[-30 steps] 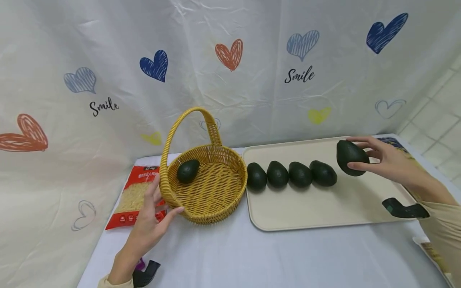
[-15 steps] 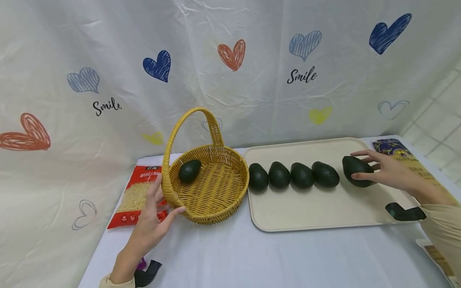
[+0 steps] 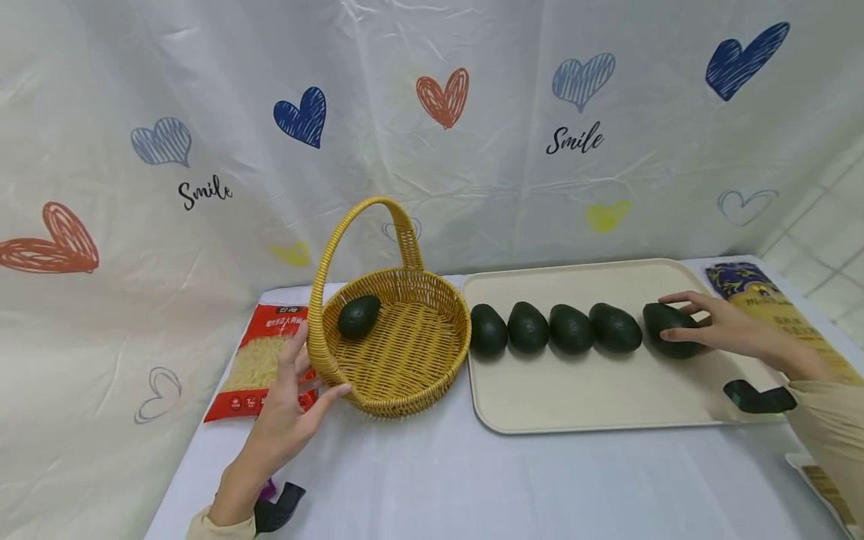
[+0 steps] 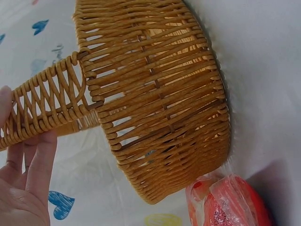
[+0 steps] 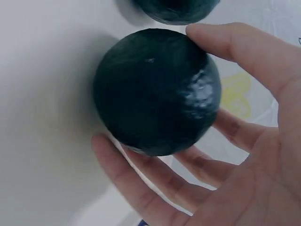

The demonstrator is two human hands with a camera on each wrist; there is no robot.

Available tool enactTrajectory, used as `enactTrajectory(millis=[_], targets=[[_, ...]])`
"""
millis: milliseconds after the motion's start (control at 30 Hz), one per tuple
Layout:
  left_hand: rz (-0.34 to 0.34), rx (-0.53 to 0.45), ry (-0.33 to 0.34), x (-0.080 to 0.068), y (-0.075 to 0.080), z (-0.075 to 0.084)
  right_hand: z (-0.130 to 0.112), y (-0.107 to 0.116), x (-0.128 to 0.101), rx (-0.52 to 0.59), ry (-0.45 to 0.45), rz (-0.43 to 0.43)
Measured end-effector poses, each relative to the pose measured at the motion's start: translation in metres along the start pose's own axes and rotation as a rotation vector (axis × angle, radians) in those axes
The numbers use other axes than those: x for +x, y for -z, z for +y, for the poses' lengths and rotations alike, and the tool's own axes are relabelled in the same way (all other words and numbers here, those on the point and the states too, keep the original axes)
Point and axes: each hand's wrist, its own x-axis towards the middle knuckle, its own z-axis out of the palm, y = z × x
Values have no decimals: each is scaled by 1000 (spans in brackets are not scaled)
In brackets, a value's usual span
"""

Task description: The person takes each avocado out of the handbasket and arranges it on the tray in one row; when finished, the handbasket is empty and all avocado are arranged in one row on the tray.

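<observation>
My left hand [image 3: 282,411] grips the yellow woven basket [image 3: 412,405] at its left side, with the thumb near the rim. In the left wrist view, thumb and fingers lie round the lower part of the handle [image 4: 42,106]. One dark green avocado [image 3: 359,316] lies inside the basket at the left. On the beige tray [image 3: 580,401], my right hand [image 3: 725,330] holds an avocado [image 3: 664,321] at the right end of a row, thumb on one side and fingers on the other. Its neighbour, another avocado [image 3: 616,328], sits close on the left.
Several avocados [image 3: 528,328] line the tray's left half, close to the basket. A red bag of pasta [image 3: 250,375] lies left of the basket, partly behind my left hand. A blue and yellow packet [image 3: 763,296] lies right of the tray. A heart-printed curtain [image 3: 499,172] hangs behind.
My right hand has lowered its avocado from above the tray to the right end of the row. The left hand keeps its grip on the basket. The view has shifted slightly.
</observation>
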Motion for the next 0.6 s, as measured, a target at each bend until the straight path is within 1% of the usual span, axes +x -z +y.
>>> enactTrajectory(millis=[167,267,433,600], targets=[[3,13,2,1,0,0,-4,5,1,-18,29,6],[5,16,-3,1,0,1,-7,6,1,-28,35,-17],[0,0,3,1,0,1,-8,4,1,12,15,-52],[0,-12,0,0,0,1,-8,2,3,-1,-11,-52]])
